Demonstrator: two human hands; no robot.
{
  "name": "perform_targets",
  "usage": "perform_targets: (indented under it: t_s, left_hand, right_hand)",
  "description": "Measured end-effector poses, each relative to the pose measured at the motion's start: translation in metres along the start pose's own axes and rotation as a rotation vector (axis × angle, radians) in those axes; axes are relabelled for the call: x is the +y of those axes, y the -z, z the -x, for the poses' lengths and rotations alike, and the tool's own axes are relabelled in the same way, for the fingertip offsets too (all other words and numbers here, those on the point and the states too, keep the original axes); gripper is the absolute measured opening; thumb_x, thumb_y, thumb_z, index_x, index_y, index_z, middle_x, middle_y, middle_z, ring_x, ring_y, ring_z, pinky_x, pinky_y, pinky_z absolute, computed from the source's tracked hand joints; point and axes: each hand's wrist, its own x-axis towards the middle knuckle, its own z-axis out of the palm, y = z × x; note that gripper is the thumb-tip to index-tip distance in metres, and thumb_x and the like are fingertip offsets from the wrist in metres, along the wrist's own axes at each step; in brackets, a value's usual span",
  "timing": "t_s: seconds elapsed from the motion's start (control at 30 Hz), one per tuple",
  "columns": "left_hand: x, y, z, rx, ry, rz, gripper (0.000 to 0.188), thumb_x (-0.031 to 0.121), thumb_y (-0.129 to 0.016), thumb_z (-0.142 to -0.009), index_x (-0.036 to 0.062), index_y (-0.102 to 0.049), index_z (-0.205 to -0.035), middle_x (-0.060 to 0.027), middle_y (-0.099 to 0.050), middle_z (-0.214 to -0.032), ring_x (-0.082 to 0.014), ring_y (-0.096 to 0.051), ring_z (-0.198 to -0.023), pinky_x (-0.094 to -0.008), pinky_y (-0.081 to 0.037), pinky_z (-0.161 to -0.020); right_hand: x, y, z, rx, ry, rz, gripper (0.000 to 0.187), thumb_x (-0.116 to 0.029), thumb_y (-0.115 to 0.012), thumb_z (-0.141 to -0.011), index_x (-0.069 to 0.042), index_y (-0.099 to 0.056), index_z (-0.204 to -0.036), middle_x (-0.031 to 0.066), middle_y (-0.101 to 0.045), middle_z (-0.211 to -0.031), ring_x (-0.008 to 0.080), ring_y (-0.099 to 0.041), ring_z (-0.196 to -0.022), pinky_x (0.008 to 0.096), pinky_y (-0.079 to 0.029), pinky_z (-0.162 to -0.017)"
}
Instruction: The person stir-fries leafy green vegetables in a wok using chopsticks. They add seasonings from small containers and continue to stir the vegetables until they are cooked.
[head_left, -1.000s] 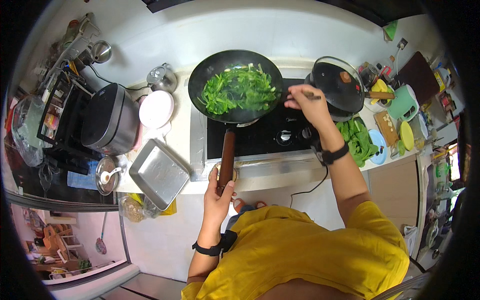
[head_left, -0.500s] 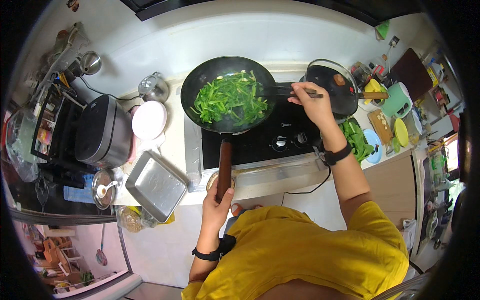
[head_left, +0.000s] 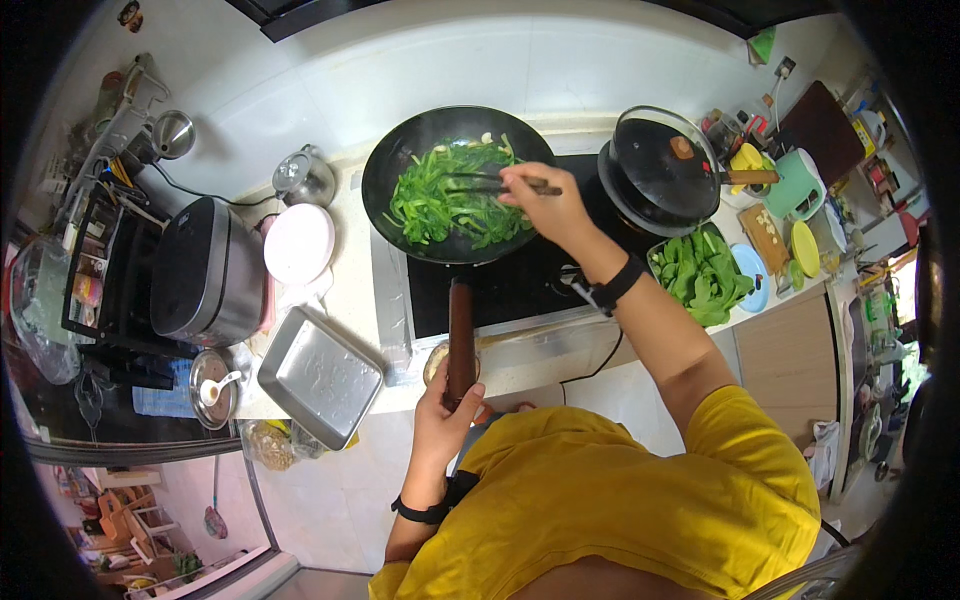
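My left hand [head_left: 440, 420] is wrapped round the brown handle [head_left: 460, 340] of a black wok [head_left: 385, 165] at the left of the stove. Chopped leafy greens [head_left: 440, 200] with pale bits lie in the wok. Over its right side, my right hand [head_left: 545, 200] is closed on a pair of dark chopsticks [head_left: 480, 182]. Their tips reach into the greens.
A lidded black pan [head_left: 665, 175] occupies the stove's right side. Raw leafy greens [head_left: 700, 275] sit near it, beside a blue lid [head_left: 750, 270] and a cutting board [head_left: 765, 240]. Leftward are a metal tray [head_left: 320, 375], a rice cooker [head_left: 205, 270] and a kettle [head_left: 303, 178].
My right hand and the chopsticks have moved left, further over the wok. The greens are pushed slightly leftward. My left hand keeps its hold on the handle.
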Motion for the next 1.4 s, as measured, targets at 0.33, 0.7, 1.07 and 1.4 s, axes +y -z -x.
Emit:
perform_targets:
  t_s: [0.33, 0.7, 1.07, 1.4]
  left_hand:
    - [-0.002, 0.005, -0.004, -0.004, 0.079, 0.1, 0.058, 0.017, -0.063, -0.087, -0.0038, -0.037, -0.134, -0.0022, -0.056, -0.084, -0.0056, -0.05, -0.061, -0.0184, -0.041, -0.053]
    - [-0.046, 0.019, 0.014, 0.179, 0.108, 0.412, 0.05, 0.037, -0.045, -0.096, -0.0031, -0.045, -0.126, -0.0052, -0.057, -0.079, -0.0108, -0.057, -0.06, -0.0215, -0.047, -0.052]
    - [-0.169, 0.231, 0.025, 0.757, 0.454, -0.158, 0.061, 0.042, -0.067, -0.079, -0.0045, -0.048, -0.112, -0.0154, -0.06, -0.085, -0.0186, -0.06, -0.059, -0.0279, -0.047, -0.037]
    - [-0.213, 0.267, 0.028, 0.626, 0.218, 0.036, 0.019, 0.009, -0.05, -0.089, -0.0035, -0.049, -0.103, -0.0136, -0.059, -0.082, -0.0222, -0.059, -0.055, -0.0319, -0.051, -0.038]
  right_hand:
    - [-0.047, 0.078, 0.041, 0.058, -0.128, 0.041, 0.017, -0.007, -0.058, -0.089, 0.007, -0.063, -0.095, 0.0121, -0.064, -0.084, 0.0174, -0.065, -0.073, 0.0261, -0.056, -0.066]
    - [-0.016, 0.063, 0.07, 0.179, -0.178, 0.006, 0.027, -0.014, -0.058, -0.09, 0.007, -0.059, -0.106, 0.0166, -0.064, -0.093, 0.0219, -0.067, -0.078, 0.0257, -0.055, -0.07]
    - [-0.002, 0.032, 0.113, 0.309, -0.322, -0.094, 0.049, -0.018, -0.062, -0.087, -0.002, -0.043, -0.129, 0.0166, -0.064, -0.1, 0.0196, -0.066, -0.077, 0.023, -0.054, -0.059]
    - [-0.021, 0.017, 0.173, 0.325, -0.571, -0.049, 0.058, -0.02, -0.064, -0.086, -0.002, -0.036, -0.133, 0.018, -0.065, -0.097, 0.018, -0.067, -0.073, 0.0226, -0.055, -0.058]
